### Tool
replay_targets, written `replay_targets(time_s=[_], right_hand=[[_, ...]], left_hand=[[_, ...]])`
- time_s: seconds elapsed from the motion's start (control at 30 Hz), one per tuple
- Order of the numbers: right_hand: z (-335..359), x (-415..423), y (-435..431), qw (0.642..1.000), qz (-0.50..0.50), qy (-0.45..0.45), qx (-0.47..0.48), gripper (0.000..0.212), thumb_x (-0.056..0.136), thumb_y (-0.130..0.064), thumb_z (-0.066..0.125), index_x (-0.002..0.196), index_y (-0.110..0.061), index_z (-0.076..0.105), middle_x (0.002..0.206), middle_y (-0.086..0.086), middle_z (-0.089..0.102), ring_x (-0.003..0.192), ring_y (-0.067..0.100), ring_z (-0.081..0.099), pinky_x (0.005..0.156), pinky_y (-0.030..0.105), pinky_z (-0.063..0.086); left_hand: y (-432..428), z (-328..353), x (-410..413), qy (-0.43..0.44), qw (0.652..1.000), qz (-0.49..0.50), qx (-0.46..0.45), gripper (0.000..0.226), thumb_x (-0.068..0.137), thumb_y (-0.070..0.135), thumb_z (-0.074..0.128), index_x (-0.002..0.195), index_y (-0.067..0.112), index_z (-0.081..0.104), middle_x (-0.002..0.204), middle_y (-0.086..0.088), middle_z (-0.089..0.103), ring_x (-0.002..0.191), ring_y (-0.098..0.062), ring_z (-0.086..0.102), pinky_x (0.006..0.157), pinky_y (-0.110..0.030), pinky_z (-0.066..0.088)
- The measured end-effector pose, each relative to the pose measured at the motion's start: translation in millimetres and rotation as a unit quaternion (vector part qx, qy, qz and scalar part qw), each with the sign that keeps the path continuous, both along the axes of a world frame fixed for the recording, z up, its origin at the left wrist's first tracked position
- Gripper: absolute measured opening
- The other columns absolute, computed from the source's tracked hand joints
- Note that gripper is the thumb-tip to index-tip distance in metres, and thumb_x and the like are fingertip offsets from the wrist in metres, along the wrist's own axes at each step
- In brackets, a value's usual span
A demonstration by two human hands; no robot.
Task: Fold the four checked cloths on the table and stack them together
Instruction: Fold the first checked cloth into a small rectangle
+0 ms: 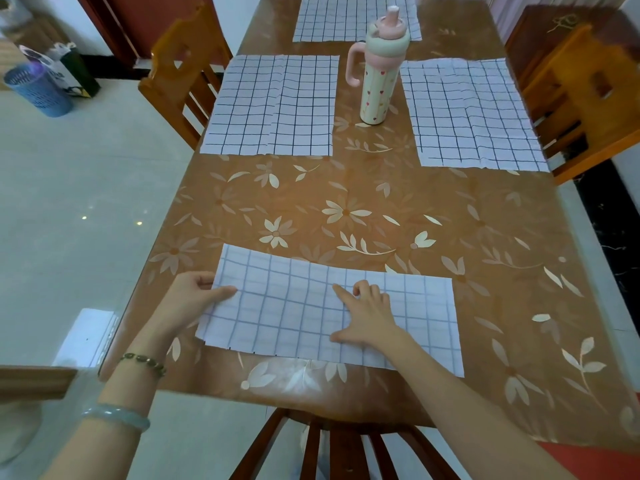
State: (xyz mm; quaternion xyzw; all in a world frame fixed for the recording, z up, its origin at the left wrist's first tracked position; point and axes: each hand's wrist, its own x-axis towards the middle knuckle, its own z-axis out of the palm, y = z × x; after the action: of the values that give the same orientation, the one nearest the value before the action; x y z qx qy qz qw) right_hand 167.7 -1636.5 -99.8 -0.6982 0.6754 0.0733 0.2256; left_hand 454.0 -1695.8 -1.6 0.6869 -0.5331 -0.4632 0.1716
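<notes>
Four white cloths with dark checks lie on the table. The nearest cloth (pixel 419 317) is folded into a long strip along the front edge. My left hand (pixel 194 294) pinches its left end, thumb on top. My right hand (pixel 367 315) presses flat on the middle of the strip with fingers spread. Three more cloths lie flat and unfolded: one at the middle left (pixel 273 105), one at the middle right (pixel 471 112), and one at the far end (pixel 332 17), partly cut off by the frame.
A tall pink and cream drinking bottle (pixel 379 69) with a handle stands between the two middle cloths. The table (pixel 346 209) has an orange floral cover. Wooden chairs stand at the left (pixel 187 71), right (pixel 581 95) and near side (pixel 343 448). A blue basket (pixel 38 88) sits on the floor at left.
</notes>
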Motion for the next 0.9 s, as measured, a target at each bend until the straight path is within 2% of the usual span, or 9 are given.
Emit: replay_targets(time_s=[0.13, 0.33, 0.47, 0.53, 0.6, 0.67, 0.73, 0.83, 0.9], right_hand=[[2.1, 2.5, -2.8, 1.0, -0.003, 0.009, 0.024, 0.114, 0.059, -0.07, 0.068, 0.149, -0.031, 0.011, 0.121, 0.004, 0.031, 0.109, 0.024, 0.032, 0.09, 0.036, 0.03], [0.5, 2.5, -6.9, 0.998, 0.015, 0.036, 0.044, 0.126, 0.055, -0.072, 0.069, 0.15, -0.028, 0.0, 0.132, 0.009, 0.028, 0.118, 0.029, 0.03, 0.098, 0.041, 0.029], [-3.8, 1.2, -7.4, 0.998, 0.021, 0.041, 0.031, 0.128, 0.054, -0.074, 0.07, 0.15, -0.029, -0.001, 0.13, 0.009, 0.029, 0.117, 0.029, 0.031, 0.098, 0.041, 0.03], [-3.6, -0.5, -8.1, 0.999, 0.022, 0.033, 0.026, 0.127, 0.054, -0.073, 0.071, 0.15, -0.029, 0.002, 0.128, 0.008, 0.029, 0.116, 0.029, 0.032, 0.097, 0.04, 0.03], [-3.9, -8.4, -7.6, 0.999, -0.014, -0.048, 0.023, 0.117, 0.058, -0.064, 0.074, 0.15, -0.029, 0.011, 0.127, 0.007, 0.031, 0.116, 0.027, 0.033, 0.098, 0.038, 0.03], [-3.1, -23.7, -2.4, 0.97, -0.112, -0.217, 0.016, 0.096, 0.067, -0.044, 0.078, 0.147, -0.026, 0.029, 0.127, 0.007, 0.035, 0.116, 0.025, 0.039, 0.101, 0.033, 0.034], [1.0, -44.3, 8.3, 0.908, -0.238, -0.343, -0.036, 0.063, 0.075, -0.025, 0.077, 0.133, -0.019, 0.051, 0.12, 0.006, 0.046, 0.104, 0.019, 0.05, 0.088, 0.018, 0.041], [13.8, -78.4, 32.6, 0.831, -0.373, -0.39, -0.133, 0.025, 0.083, -0.014, 0.07, 0.108, -0.018, 0.066, 0.103, 0.001, 0.063, 0.088, 0.008, 0.058, 0.076, 0.012, 0.043], [23.0, -97.7, 47.3, 0.798, -0.41, -0.413, -0.156, 0.017, 0.087, -0.01, 0.065, 0.103, -0.013, 0.068, 0.095, 0.0, 0.066, 0.084, 0.004, 0.059, 0.074, 0.011, 0.045]], left_hand=[[2.8, 27.2, -16.9, -0.006, 0.999, -0.031, -0.03, 0.01, 0.082, 0.018, 0.074, 0.081, 0.025, 0.066, 0.086, 0.008, 0.069, 0.079, -0.011, 0.065, 0.062, -0.024, 0.047], [7.3, 59.2, -54.8, 0.047, 0.993, -0.1, -0.038, 0.014, 0.084, 0.012, 0.07, 0.087, 0.025, 0.071, 0.083, 0.013, 0.075, 0.075, -0.007, 0.071, 0.067, -0.021, 0.056], [9.7, 68.1, -89.2, 0.065, 0.987, -0.14, -0.049, 0.012, 0.084, 0.008, 0.068, 0.095, 0.01, 0.073, 0.091, -0.006, 0.074, 0.081, -0.019, 0.072, 0.076, -0.038, 0.059], [14.5, 68.9, -109.0, 0.073, 0.984, -0.153, -0.059, 0.011, 0.083, 0.007, 0.067, 0.093, 0.006, 0.072, 0.09, -0.012, 0.072, 0.075, -0.014, 0.069, 0.074, -0.037, 0.056], [19.3, 65.3, -128.2, 0.067, 0.981, -0.169, -0.071, 0.012, 0.082, 0.012, 0.067, 0.089, 0.003, 0.07, 0.089, -0.017, 0.07, 0.071, -0.014, 0.062, 0.075, -0.041, 0.054], [25.7, 57.8, -147.1, 0.074, 0.978, -0.18, -0.079, 0.023, 0.076, 0.021, 0.064, 0.086, 0.0, 0.067, 0.088, -0.02, 0.068, 0.067, -0.015, 0.057, 0.069, -0.04, 0.052], [33.5, 47.8, -166.6, 0.065, 0.977, -0.18, -0.093, 0.028, 0.073, 0.026, 0.06, 0.083, 0.0, 0.064, 0.082, -0.02, 0.065, 0.06, -0.014, 0.053, 0.065, -0.038, 0.051], [46.6, 29.8, -198.0, 0.007, 0.973, -0.199, -0.12, 0.023, 0.077, 0.021, 0.061, 0.078, -0.001, 0.058, 0.071, -0.013, 0.057, 0.057, -0.012, 0.048, 0.058, -0.025, 0.043], [55.0, 17.9, -220.3, 0.001, 0.969, -0.216, -0.122, 0.018, 0.08, 0.017, 0.059, 0.079, -0.001, 0.059, 0.072, -0.014, 0.06, 0.063, -0.019, 0.054, 0.06, -0.031, 0.042]])
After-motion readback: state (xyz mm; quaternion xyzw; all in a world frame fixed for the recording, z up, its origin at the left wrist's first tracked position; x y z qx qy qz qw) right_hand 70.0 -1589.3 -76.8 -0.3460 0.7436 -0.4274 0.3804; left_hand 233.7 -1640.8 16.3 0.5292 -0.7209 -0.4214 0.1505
